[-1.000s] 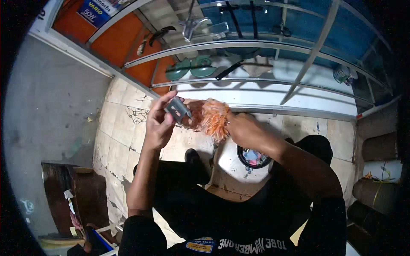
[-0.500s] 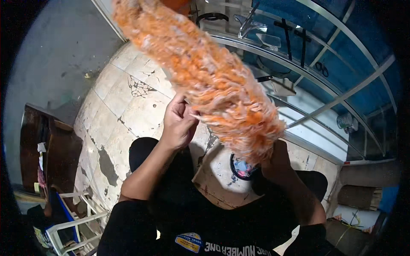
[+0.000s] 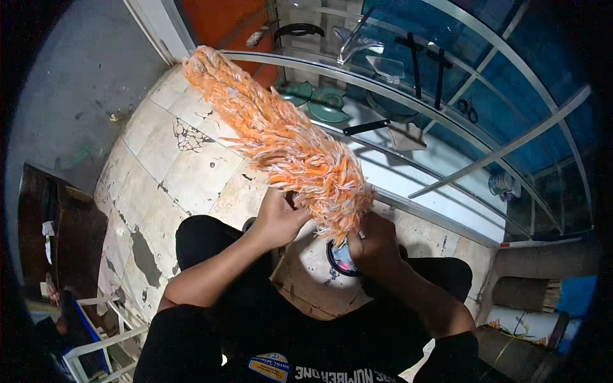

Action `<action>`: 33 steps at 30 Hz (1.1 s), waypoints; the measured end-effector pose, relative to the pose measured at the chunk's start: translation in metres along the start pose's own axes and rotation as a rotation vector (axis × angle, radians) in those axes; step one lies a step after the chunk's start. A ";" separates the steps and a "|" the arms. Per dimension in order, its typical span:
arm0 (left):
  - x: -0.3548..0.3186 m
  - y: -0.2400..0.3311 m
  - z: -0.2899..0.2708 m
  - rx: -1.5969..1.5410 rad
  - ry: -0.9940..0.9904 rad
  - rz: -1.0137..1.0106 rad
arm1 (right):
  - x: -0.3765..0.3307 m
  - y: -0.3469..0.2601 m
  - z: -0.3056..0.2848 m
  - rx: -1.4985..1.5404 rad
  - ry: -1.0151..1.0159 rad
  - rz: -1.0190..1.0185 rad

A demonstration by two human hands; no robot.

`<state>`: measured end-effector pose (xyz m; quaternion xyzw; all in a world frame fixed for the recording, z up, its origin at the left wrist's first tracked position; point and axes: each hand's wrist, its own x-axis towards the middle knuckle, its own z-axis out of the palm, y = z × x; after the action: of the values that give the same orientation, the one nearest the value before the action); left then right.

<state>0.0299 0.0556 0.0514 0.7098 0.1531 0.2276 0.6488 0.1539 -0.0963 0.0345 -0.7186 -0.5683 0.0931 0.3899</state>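
Note:
A long fluffy duster (image 3: 300, 150) with orange and white fibres slants from the upper left down toward my lap. My left hand (image 3: 280, 220) is closed at the underside of its lower part, fingertips sunk in the fibres. At the lower end, my right hand (image 3: 375, 246) is curled closed around the end of it; any handle is hidden by the fibres and the hand. Just under the right hand, on the floor, a round black-rimmed container (image 3: 332, 260) shows blue and pink contents, partly covered by the hand.
A glass display case (image 3: 440, 175) with metal edges curves along the right, holding a faucet (image 3: 357, 46), green dishes (image 3: 327, 102) and scissors (image 3: 468, 110). Cracked tiles (image 3: 191, 169) cover the floor. At left are a brown wooden cabinet (image 3: 70, 223) and a white rack (image 3: 105, 338).
The duster has moved down and away from the camera, its far tip now fully in view. Both hands stay on it, the right one now showing more plainly. The view has shifted slightly.

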 end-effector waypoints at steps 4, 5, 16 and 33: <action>-0.001 -0.012 0.006 -0.156 0.049 -0.129 | -0.010 0.015 0.014 0.046 0.023 -0.012; 0.000 -0.015 0.008 -0.193 0.079 -0.075 | -0.012 0.019 0.016 0.054 -0.048 0.070; 0.005 -0.010 0.006 -0.518 0.062 -0.012 | -0.015 0.023 -0.011 1.210 0.123 0.406; -0.014 -0.022 0.013 -0.252 -0.032 0.308 | -0.009 -0.007 0.006 0.805 -0.028 0.405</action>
<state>0.0265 0.0394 0.0276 0.6415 0.0025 0.3301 0.6925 0.1423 -0.1016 0.0321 -0.6053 -0.3398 0.3908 0.6045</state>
